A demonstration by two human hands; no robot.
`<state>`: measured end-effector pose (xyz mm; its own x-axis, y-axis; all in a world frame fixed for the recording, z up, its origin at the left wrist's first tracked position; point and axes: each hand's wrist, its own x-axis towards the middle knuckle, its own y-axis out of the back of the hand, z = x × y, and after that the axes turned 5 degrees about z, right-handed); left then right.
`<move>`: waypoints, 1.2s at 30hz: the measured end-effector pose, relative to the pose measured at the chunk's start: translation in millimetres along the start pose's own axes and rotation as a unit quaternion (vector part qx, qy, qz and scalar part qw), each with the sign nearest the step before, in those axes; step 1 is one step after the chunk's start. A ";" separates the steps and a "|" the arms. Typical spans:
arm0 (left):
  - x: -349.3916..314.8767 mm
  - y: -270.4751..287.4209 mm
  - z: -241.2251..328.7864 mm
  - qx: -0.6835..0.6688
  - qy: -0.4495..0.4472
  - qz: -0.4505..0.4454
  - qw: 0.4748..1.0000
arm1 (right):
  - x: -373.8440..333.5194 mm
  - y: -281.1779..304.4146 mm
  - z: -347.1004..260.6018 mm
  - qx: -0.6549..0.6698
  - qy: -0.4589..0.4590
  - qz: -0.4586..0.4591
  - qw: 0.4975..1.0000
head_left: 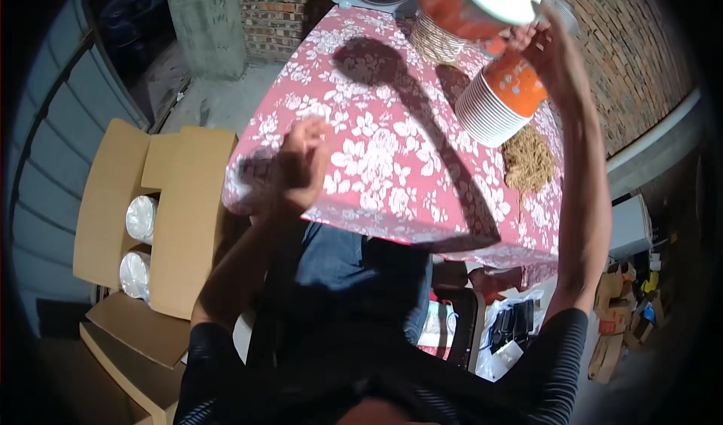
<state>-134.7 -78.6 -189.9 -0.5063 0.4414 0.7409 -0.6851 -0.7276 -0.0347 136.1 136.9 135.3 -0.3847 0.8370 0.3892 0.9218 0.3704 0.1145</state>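
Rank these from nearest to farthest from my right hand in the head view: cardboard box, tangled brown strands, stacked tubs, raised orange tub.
From your right hand:
1. Raised orange tub, at the fingers
2. Stacked tubs, just below
3. Tangled brown strands, lower, right side of the table
4. Cardboard box, far left

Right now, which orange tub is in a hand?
The upper orange tub, held in the right hand; the others are nested in the white-rimmed stack on the floral tablecloth.
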 end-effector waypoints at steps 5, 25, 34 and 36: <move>3.1 -24.3 38.3 0.156 0.091 -0.106 0.978 | 200.4 96.1 5.9 0.158 -0.106 -0.013 0.982; 22.7 -40.1 71.5 0.236 0.063 -0.136 0.960 | 350.6 63.8 115.1 -0.652 0.103 -0.118 0.742; 9.8 -31.9 71.2 0.249 0.042 -0.134 0.958 | 327.4 44.8 144.0 -0.698 0.121 -0.082 0.701; 27.4 -41.1 71.4 0.230 -0.010 -0.182 0.956 | 322.9 88.0 130.7 -0.652 0.195 -0.066 0.730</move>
<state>-83.0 -74.1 -120.2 -0.2654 0.7018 0.6611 -0.5079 -0.6846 0.5228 86.6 492.4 151.5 -0.6652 0.5564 0.4980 0.2389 -0.4733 0.8479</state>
